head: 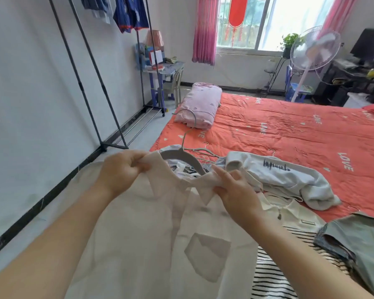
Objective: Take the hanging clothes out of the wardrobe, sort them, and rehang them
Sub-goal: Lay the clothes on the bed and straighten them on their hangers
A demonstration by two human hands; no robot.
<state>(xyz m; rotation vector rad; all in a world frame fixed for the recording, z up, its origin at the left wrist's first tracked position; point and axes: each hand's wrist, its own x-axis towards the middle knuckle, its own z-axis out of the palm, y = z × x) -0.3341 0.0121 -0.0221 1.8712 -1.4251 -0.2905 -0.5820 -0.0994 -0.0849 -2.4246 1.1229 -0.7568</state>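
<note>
Shirt [151, 234] held up by its collar at the orange bed's [289, 130] edge.
The left hand [121, 171] gripped the collar at 9 o'clock and the right hand [235, 188] pinched it at 3 o'clock, with a grey hanger [181, 156] showing between them at 12. A white sweatshirt [289, 175] lay on the bed at 2 o'clock; the clothes rack [81, 84] stood at 10 o'clock, blue garments [131, 16] hanging on it.

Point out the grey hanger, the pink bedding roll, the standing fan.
grey hanger [183, 153]: head view, its curved shoulder.
pink bedding roll [200, 102]: head view, its top face.
standing fan [314, 49]: head view, its round cage.
</note>
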